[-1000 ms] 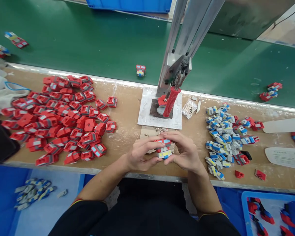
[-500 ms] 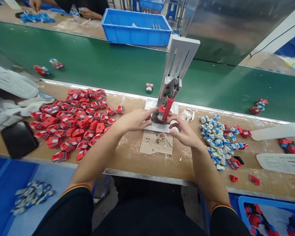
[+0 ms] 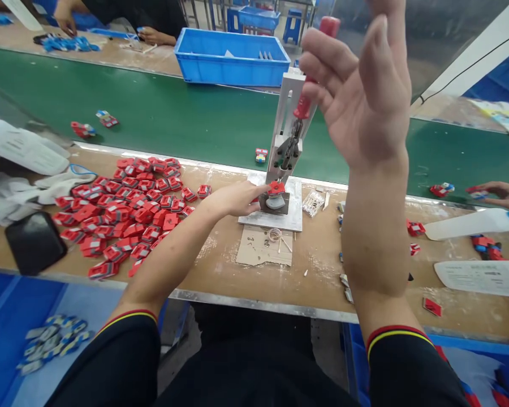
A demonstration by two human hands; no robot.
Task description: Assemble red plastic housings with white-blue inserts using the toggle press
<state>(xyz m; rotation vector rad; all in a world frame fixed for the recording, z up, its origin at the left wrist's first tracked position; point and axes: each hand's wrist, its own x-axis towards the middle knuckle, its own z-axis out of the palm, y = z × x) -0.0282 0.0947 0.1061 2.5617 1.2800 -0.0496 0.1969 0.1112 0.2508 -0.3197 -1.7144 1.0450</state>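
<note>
We see the right hand (image 3: 365, 90) raised high, its fingers loosely curled around the red lever handle (image 3: 316, 68) of the small hand press (image 3: 289, 130), palm turned toward us; the grip is light rather than clenched. The left hand (image 3: 237, 199) reaches forward across the wooden workbench (image 3: 220, 265), its fingertips pinching the red toy part (image 3: 275, 188) that sits on the press base, directly under the ram, on the pale base plate (image 3: 294, 212). To the left of that arm lies a heap of red toy parts (image 3: 127, 209) (many with grey and blue insets). Just in front of the plate is a scrap of cardboard (image 3: 258, 251) with a few small bits on it. Behind the press runs a green conveyor belt (image 3: 195, 121) carrying a few assembled pieces, and beyond it stands a blue bin (image 3: 233, 56). At the far right edge another person's hand (image 3: 503, 195) rests on the belt.
</note>
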